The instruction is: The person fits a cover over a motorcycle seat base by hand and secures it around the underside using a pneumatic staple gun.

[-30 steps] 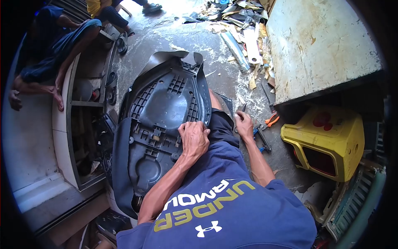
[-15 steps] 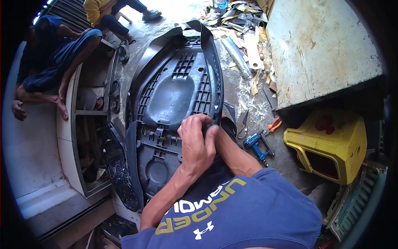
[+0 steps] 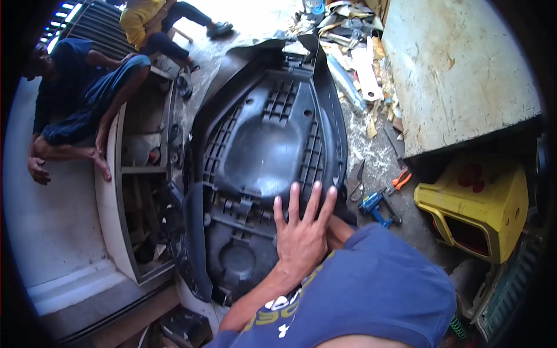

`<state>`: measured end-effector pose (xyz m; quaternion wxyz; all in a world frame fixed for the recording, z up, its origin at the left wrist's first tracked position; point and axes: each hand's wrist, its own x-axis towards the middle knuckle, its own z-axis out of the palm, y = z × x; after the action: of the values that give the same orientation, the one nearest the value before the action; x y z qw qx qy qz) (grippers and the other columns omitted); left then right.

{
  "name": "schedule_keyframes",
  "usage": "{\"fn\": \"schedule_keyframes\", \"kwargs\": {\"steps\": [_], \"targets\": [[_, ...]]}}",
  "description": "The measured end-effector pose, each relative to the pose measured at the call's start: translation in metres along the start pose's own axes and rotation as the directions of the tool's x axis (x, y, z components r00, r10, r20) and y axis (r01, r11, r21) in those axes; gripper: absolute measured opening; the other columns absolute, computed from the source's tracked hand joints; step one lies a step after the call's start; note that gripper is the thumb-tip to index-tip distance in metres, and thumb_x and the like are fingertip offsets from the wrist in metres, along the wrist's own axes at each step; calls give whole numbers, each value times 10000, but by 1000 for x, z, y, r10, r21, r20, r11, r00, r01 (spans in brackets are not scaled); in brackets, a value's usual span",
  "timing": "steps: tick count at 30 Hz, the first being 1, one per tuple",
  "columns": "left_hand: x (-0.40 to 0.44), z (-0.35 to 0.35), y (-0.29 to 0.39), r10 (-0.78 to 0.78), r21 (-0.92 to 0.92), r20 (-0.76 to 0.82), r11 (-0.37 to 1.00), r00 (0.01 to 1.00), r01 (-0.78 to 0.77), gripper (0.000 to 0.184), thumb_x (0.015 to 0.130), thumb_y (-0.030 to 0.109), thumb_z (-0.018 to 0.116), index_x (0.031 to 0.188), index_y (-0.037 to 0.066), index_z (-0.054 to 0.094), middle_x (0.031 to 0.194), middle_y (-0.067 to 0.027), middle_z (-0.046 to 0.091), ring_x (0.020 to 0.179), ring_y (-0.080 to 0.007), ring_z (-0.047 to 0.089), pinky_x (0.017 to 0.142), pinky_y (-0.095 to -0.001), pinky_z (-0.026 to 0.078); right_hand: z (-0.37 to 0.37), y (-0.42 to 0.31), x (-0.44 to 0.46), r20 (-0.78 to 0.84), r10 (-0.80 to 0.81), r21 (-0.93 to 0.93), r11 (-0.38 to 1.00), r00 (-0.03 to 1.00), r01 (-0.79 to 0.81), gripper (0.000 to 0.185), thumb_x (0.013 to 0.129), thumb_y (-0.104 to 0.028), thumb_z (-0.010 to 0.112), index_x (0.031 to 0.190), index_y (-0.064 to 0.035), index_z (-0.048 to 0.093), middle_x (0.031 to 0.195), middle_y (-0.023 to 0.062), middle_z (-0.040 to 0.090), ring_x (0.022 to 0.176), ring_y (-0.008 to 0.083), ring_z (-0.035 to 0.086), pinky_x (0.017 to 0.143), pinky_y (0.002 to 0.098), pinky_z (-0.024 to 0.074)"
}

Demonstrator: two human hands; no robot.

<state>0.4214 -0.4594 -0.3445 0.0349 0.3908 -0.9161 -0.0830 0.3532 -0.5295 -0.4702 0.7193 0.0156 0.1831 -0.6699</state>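
A black motorcycle seat [image 3: 261, 156] lies underside up in front of me, showing its ribbed plastic base. Loose black cover material [image 3: 232, 64] stands up around its far end and sides. My left hand [image 3: 303, 235] is spread over the seat's near right part, fingers stretched out and apart, with nothing held in it. Whether its palm presses on the base or hovers just above, I cannot tell. Behind it, only a bit of my right forearm [image 3: 341, 231] shows by the seat's right edge; the right hand and its fingers are hidden.
Right of the seat lie a blue staple gun [image 3: 377, 206], orange-handled pliers [image 3: 401, 180] and scissors [image 3: 358, 182]. A yellow plastic housing [image 3: 481, 209] sits under a worn panel [image 3: 458, 75]. Scraps [image 3: 360, 52] litter the floor beyond. Two people sit at left, one on a tiled ledge [image 3: 75, 226].
My left hand has gone from curled fingers at the seat's right edge to spread fingers, slightly lower. The view has shifted, so the seat appears further right.
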Motion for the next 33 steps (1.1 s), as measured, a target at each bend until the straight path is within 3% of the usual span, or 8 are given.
{"fn": "schedule_keyframes", "kwargs": {"steps": [1, 3, 7, 11, 18, 28, 33], "targets": [[10, 4, 1, -15, -2, -58, 1000, 998, 15, 632, 919, 190, 593, 1530, 232, 434, 1533, -85, 477, 1457, -359, 352, 1182, -568, 154, 3, -4, -4, 6, -5, -23, 1000, 1000, 5, 630, 1071, -554, 322, 1324, -29, 562, 1225, 70, 645, 1062, 167, 653, 946, 338, 537], [-7, 1, 4, -78, -27, 0, 997, 997, 78, 613, 906, 153, 598, 1498, 268, 492, 1572, -67, 439, 1501, -363, 294, 1192, -610, 79, -3, -3, -11, -42, -11, 2, 1000, 999, 11, 631, 1071, -556, 320, 1325, -31, 562, 1224, 70, 645, 1060, 166, 653, 945, 337, 538], [0, 15, -16, -95, 67, -113, 992, 989, 103, 684, 882, 136, 622, 1517, 334, 464, 1593, -65, 414, 1501, -356, 294, 1195, -590, 72, 0, -16, -13, -44, -51, -23, 998, 998, 50, 633, 1071, -559, 316, 1326, -35, 561, 1222, 69, 645, 1058, 165, 654, 943, 336, 539], [8, 15, -19, -156, 61, -98, 985, 983, 162, 682, 863, 129, 620, 1518, 250, 476, 1562, -34, 465, 1504, -353, 289, 1189, -570, 88, -2, -22, -18, -60, -67, -37, 997, 996, 64, 634, 1071, -563, 313, 1327, -38, 559, 1219, 68, 645, 1055, 164, 655, 941, 334, 540], [0, 36, -13, -80, 83, -208, 992, 975, 99, 656, 866, 115, 616, 1498, 247, 503, 1538, -4, 499, 1493, -381, 319, 1179, -543, 114, -1, -31, -26, -92, -102, -65, 993, 990, 97, 637, 1071, -569, 307, 1329, -44, 558, 1215, 66, 645, 1050, 162, 656, 937, 332, 542], [0, 46, -22, -61, 17, -196, 998, 979, 66, 642, 854, 113, 625, 1479, 222, 531, 1528, -5, 513, 1497, -391, 309, 1166, -535, 139, 21, -46, -39, -127, -187, -191, 968, 974, 161, 649, 1072, -590, 244, 1401, -84, 484, 1208, 35, 634, 1046, 145, 647, 925, 304, 545], [-6, 44, -24, -46, -13, -175, 999, 983, 45, 618, 842, 119, 632, 1452, 191, 564, 1515, -6, 527, 1498, -376, 314, 1163, -526, 162, 7, -36, -37, -174, -261, -245, 945, 949, 215, 660, 1080, -575, 221, 1444, -71, 444, 1316, 61, 577, 1183, 157, 577, 1058, 323, 454]]}}
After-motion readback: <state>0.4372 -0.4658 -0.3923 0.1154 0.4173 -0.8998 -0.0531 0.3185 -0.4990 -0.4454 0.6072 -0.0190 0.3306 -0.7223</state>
